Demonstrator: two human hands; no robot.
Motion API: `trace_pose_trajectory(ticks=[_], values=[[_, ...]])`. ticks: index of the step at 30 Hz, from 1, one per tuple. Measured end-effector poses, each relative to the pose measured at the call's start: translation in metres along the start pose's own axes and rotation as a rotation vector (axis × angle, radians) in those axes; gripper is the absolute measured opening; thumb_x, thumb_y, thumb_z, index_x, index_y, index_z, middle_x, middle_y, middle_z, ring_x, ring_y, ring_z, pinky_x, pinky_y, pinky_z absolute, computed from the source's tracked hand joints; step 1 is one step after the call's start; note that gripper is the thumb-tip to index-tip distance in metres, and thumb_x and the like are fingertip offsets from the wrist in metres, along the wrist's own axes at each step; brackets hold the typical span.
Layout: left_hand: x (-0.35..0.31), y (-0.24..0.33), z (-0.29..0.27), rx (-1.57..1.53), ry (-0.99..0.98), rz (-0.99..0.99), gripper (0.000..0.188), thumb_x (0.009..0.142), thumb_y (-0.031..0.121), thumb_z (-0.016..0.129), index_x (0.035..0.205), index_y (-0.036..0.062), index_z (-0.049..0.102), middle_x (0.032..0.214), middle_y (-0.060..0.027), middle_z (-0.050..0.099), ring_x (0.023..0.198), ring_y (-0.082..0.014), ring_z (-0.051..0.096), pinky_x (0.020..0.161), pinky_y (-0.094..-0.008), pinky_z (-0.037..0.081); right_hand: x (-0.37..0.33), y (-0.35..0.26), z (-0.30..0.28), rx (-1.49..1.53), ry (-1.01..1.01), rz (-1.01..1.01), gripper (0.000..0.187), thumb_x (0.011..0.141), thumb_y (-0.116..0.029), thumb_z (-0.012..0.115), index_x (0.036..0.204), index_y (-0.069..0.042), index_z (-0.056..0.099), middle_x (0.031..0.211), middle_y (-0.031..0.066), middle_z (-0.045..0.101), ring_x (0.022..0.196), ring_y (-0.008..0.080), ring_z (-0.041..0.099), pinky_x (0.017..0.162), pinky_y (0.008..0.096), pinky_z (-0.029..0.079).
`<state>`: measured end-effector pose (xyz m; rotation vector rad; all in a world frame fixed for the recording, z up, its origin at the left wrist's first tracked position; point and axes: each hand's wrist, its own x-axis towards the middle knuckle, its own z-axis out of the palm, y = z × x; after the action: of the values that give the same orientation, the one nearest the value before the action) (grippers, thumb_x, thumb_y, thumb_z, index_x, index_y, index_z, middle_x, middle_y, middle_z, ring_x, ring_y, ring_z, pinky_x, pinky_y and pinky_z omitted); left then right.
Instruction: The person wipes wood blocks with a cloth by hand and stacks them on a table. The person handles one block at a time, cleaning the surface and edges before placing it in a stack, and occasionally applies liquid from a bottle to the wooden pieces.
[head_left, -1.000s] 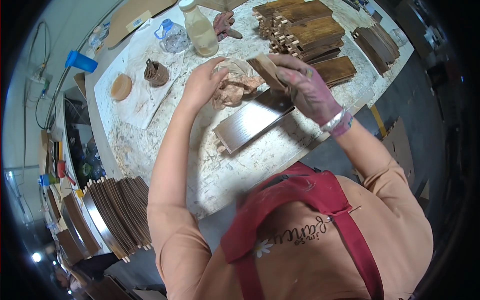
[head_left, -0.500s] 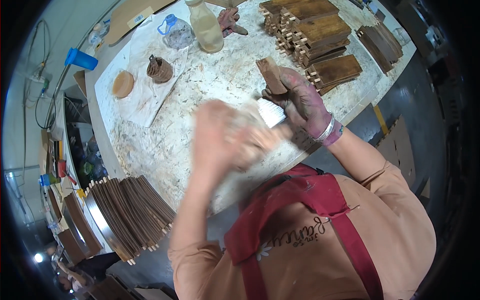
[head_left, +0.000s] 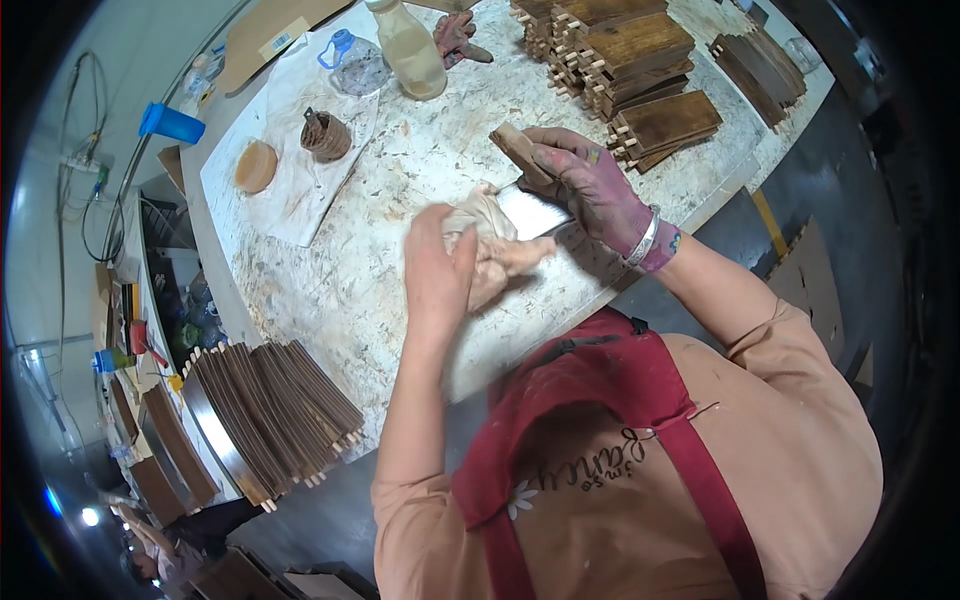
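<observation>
My bare left hand (head_left: 438, 262), slightly blurred, is closed around a crumpled pale cloth (head_left: 485, 225) over the middle of the table. My right hand (head_left: 600, 200), in a stained purple glove, grips a short brown wooden piece (head_left: 518, 152), tilted up between thumb and fingers. Between the two hands, below the glove, shows a bright white, glaring surface (head_left: 535, 215) with a dark edge; its kind I cannot make out. The cloth is close against its left side. The fingers' undersides and part of the wooden piece are hidden by the glove.
Stacked brown wooden slats with dowels (head_left: 640, 50) stand at the far right; more slats (head_left: 765, 75) lie beyond. A curved row of slats (head_left: 275, 420) sits at near left. Around the far side are a bottle (head_left: 412, 55), brown jar (head_left: 325, 138), round tan block (head_left: 256, 167) and glove (head_left: 458, 40).
My left hand with the cloth has slowed from a heavy blur and shifted slightly right. My right hand has turned, tilting the wooden piece leftward. More of the white surface shows.
</observation>
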<state>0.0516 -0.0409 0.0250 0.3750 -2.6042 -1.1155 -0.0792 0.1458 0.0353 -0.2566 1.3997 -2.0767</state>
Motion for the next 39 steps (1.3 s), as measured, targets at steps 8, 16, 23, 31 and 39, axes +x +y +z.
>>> trace_pose_trajectory(ticks=[8, 16, 23, 31, 39], values=[[-0.017, -0.030, -0.041, -0.083, 0.201, -0.262, 0.031, 0.091, 0.018, 0.062, 0.114, -0.0031, 0.058, 0.105, -0.0206, 0.066, 0.093, -0.0296, 0.065, 0.085, -0.0401, 0.050, 0.002, 0.005, -0.004, 0.054, 0.004, -0.023, 0.048, 0.096, -0.027, 0.063, 0.131, 0.003, 0.050, 0.119, 0.0103, 0.060, 0.106, 0.0168, 0.062, 0.095, 0.0326, 0.053], [-0.004, -0.016, -0.006, -0.109, 0.041, -0.308, 0.042, 0.095, 0.025, 0.060, 0.125, -0.0049, 0.054, 0.098, -0.0199, 0.067, 0.086, -0.0256, 0.065, 0.079, -0.0368, 0.050, 0.005, 0.007, -0.008, -0.056, 0.022, -0.080, 0.048, 0.093, -0.027, 0.067, 0.129, 0.001, 0.053, 0.115, 0.0089, 0.062, 0.107, 0.0146, 0.061, 0.093, 0.0305, 0.053], [0.036, -0.063, -0.110, -0.067, 0.334, -0.240, 0.060, 0.096, 0.033, 0.061, 0.139, -0.0062, 0.044, 0.129, -0.0218, 0.057, 0.115, -0.0283, 0.058, 0.097, -0.0387, 0.047, -0.014, 0.006, 0.048, -0.733, -0.414, -0.219, 0.053, 0.090, -0.041, 0.064, 0.130, -0.007, 0.056, 0.118, 0.0124, 0.061, 0.107, 0.0236, 0.059, 0.094, 0.0358, 0.048], [0.111, 0.087, -0.039, 0.184, -0.721, 0.542, 0.041, 0.080, 0.012, 0.073, 0.117, 0.0044, 0.061, 0.137, -0.0160, 0.052, 0.124, -0.0338, 0.052, 0.106, -0.0401, 0.041, -0.005, 0.063, 0.088, -0.662, -0.688, -0.484, 0.042, 0.086, -0.031, 0.066, 0.118, -0.004, 0.062, 0.109, 0.0186, 0.065, 0.103, 0.0326, 0.062, 0.091, 0.0419, 0.047], [0.116, 0.092, 0.067, 0.361, -0.884, 0.867, 0.059, 0.081, 0.034, 0.073, 0.134, 0.0170, 0.054, 0.143, -0.0144, 0.046, 0.124, -0.0399, 0.048, 0.098, -0.0457, 0.046, -0.012, 0.043, 0.079, -0.597, -0.679, -0.246, 0.049, 0.084, -0.033, 0.064, 0.123, -0.004, 0.061, 0.112, 0.0197, 0.066, 0.106, 0.0332, 0.062, 0.094, 0.0411, 0.047]])
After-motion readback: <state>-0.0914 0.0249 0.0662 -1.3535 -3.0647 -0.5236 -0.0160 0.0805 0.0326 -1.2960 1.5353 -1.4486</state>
